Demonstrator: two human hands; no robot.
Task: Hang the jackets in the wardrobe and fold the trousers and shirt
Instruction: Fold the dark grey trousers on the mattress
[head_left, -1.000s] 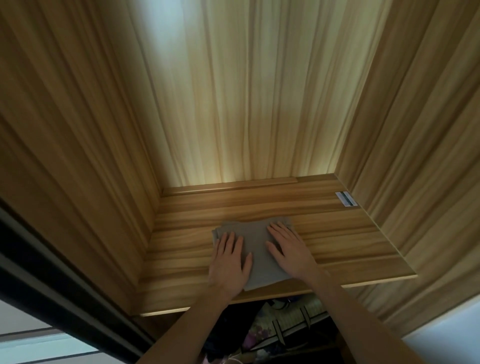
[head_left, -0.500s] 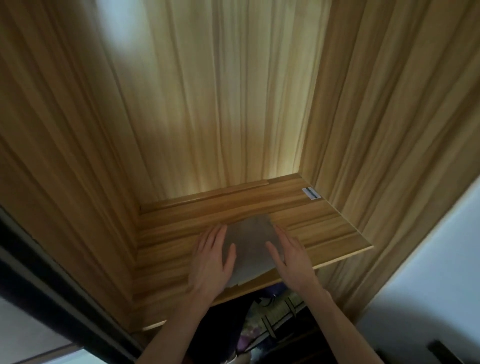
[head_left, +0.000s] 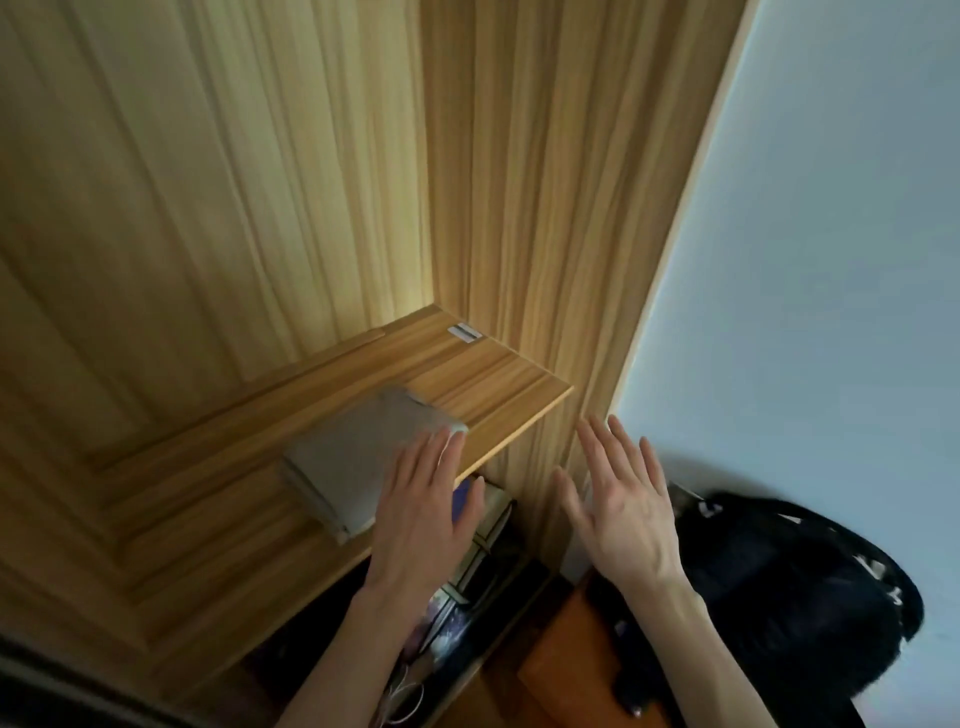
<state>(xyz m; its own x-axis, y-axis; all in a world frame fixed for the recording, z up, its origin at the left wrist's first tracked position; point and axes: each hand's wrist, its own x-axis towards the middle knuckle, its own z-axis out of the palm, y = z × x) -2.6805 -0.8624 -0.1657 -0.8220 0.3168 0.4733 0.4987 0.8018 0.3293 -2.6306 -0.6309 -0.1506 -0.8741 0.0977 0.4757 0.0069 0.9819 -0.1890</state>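
A folded grey garment (head_left: 358, 457) lies on the wooden wardrobe shelf (head_left: 208, 530), near its front edge. My left hand (head_left: 421, 514) is flat with straight fingers, its fingertips over the garment's near right corner. My right hand (head_left: 618, 504) is off the shelf, open with spread fingers, in the air in front of the wardrobe's right side panel (head_left: 561, 260). Neither hand holds anything.
Below the shelf hang patterned clothes (head_left: 467, 582). A black garment or bag (head_left: 789, 587) lies at lower right on an orange-brown surface (head_left: 561, 670). A pale wall (head_left: 831, 260) fills the right. A white sticker (head_left: 464, 332) sits at the shelf's back right corner.
Both hands were pressing on the grey garment. My right hand has lifted off and moved right, clear of the shelf. The view has swung right, showing the wall and the black item.
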